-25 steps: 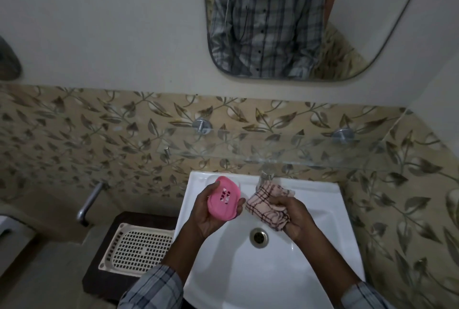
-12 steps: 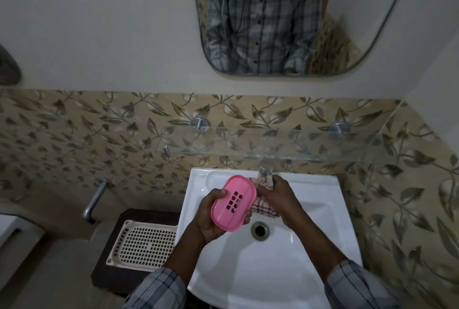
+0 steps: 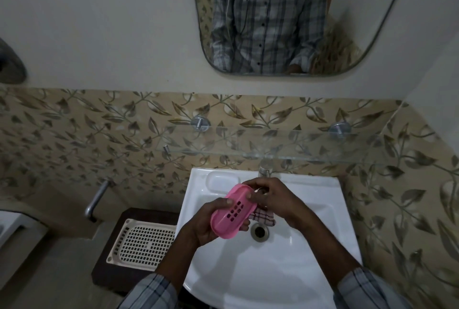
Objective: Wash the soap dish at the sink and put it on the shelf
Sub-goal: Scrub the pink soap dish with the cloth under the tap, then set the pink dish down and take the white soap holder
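A pink oval soap dish (image 3: 233, 211) with drain holes is held over the white sink (image 3: 263, 271). My left hand (image 3: 208, 224) grips its lower end from underneath, thumb on the rim. My right hand (image 3: 270, 199) curls round the dish's upper end and holds a pink checked cloth (image 3: 263, 216), whose edge hangs out below my palm. The tap (image 3: 264, 172) stands at the back of the sink, just behind my right hand. A clear glass shelf (image 3: 273, 147) runs along the tiled wall above the sink.
A white perforated tray (image 3: 141, 246) lies on a dark stand left of the sink. A metal pipe (image 3: 95, 199) sticks out of the tiled wall at left. The drain (image 3: 259, 233) sits under the cloth. A mirror (image 3: 273, 18) hangs above the shelf.
My right hand carried the cloth leftward from beside the dish onto its upper end. The dish turned so its hollow side faces up and right.
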{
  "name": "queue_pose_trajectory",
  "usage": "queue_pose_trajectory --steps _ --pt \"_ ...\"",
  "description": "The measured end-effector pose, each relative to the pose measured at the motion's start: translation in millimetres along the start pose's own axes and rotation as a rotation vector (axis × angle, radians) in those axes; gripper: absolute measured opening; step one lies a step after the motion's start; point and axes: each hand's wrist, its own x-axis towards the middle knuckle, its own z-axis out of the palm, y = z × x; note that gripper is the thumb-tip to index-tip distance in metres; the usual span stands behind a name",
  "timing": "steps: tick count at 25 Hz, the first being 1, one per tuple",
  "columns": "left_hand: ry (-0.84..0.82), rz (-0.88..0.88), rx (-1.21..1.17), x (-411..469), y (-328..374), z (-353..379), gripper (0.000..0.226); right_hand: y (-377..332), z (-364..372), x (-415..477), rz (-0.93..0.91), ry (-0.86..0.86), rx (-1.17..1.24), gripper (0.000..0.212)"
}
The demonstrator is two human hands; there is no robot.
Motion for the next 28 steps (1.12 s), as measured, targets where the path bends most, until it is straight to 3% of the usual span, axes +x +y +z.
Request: queue_pose_trajectory --steps 2,4,6,9,11,13,15,17,22,28 --pt "0.119 0.046 0.371 -1.6 1.7 11.0 0.056 -2.7 -6.4 -3.2 0.07 -0.008 0.037 0.013" --pt "0.238 0.105 0.759 -1.2 2.4 28.7 0.05 -0.7 -3.4 -2.6 0.107 0.104 -0.009 0.015" --pt "0.295 0.172 0.953 1.5 0.9 39.3 0.055 3.9 2.7 0.5 0.162 0.221 -0.022 0.012" --pt "0.399 0.212 0.841 7.9 -6.6 26.7 0.075 20.6 -5.5 7.3 0.229 0.349 0.004 0.028" --pt "0.582 0.283 0.708 10.6 -8.4 4.5 0.051 39.4 -27.6 9.5 0.197 0.472 0.09 0.025" --pt "0.757 0.377 0.639 10.0 -9.0 -14.7 0.024 66.5 -55.6 11.2 0.217 0.718 0.123 0.02" --pt "0.83 0.417 0.545 8.3 -11.8 -23.4 0.024 103.0 -82.4 19.3 0.292 0.939 0.03 0.021" --pt "0.86 0.389 0.488 5.7 -16.6 -23.4 0.027 127.8 -93.0 29.5 0.382 1.053 -0.068 0.032" --pt "0.914 0.334 0.557 0.5 -41.2 -30.6 0.027 142.2 -85.0 42.6 0.644 0.995 -0.266 0.025" --pt "0.959 0.349 0.579 -16.3 -56.7 -27.3 0.026 176.3 -80.0 66.3 0.709 0.963 -0.195 0.026"
